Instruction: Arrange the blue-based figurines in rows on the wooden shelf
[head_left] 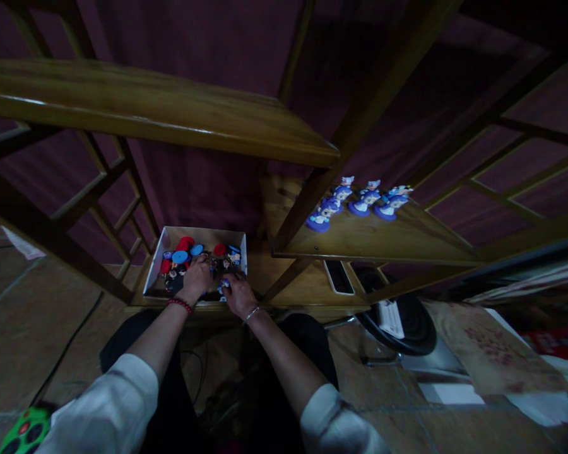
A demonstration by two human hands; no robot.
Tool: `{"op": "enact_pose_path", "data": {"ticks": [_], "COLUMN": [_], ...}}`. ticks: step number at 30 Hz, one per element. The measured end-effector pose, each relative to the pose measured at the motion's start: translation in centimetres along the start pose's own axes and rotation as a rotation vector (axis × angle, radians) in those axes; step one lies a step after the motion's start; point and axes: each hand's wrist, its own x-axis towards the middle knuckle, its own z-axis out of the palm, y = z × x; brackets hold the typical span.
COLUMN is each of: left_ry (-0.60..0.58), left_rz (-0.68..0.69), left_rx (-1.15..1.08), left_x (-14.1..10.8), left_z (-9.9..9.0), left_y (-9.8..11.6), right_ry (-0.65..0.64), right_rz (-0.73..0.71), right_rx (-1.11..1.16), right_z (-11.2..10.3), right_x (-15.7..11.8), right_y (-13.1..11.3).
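Observation:
A shallow white-walled cardboard box [159,268] on the lower wooden shelf holds a jumble of small toy figure parts, among them red and blue discs. My left hand [197,277], with a red bead bracelet at the wrist, reaches over the middle of the box. Its fingers curl down among the pieces, and what they grip is hidden. At the box's front right corner, my right hand [240,295] has its fingers closed on a small blue-and-white figurine [224,283]. Much of that piece is covered by the fingers.
Several purple-based figurines [365,202] stand on the raised shelf [350,243] to the right. Beneath it lies a white-edged phone-like object [339,277]. Wooden posts and an overhead shelf board [161,116] frame the space. A black round stool [407,321] stands at right.

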Motion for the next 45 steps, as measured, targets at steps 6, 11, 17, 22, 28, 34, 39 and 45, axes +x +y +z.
{"op": "enact_pose_path", "data": {"ticks": [6,11,17,22,28,34,39,45], "left_ry": [-0.032,-0.102,0.007,0.033,-0.036,-0.213,-0.279,-0.335], "left_rz": [-0.039,-0.043,-0.09,-0.112,-0.098,-0.048,0.016,-0.056], "left_rx": [0.012,-0.037,-0.064,-0.064,-0.147,-0.149,-0.045,0.143], "left_x": [0.0,0.0,0.2,0.3,-0.7,-2.1,-2.8,-2.9], "left_z": [-0.3,-0.7,-0.8,-1.6,-3.4,-3.8,-3.8,-3.6], "left_y": [0.4,0.7,-0.1,-1.4,-3.5,-4.8,-4.6,-3.5], "right_ry": [0.016,0.034,0.043,0.025,0.003,0.008,0.027,0.051], "right_rz": [0.012,0.034,0.028,0.046,0.023,0.007,0.01,0.008], "right_rx": [0.0,0.016,0.022,0.001,-0.023,-0.037,-0.042,-0.06], "right_z": [0.1,0.2,0.3,0.4,0.2,0.1,0.4,0.6], "right_x": [0.1,0.0,0.0,0.1,0.1,-0.1,0.0,0.1], "right_y": [0.0,0.0,0.1,0.1,-0.1,-0.3,-0.2,-0.1]}}
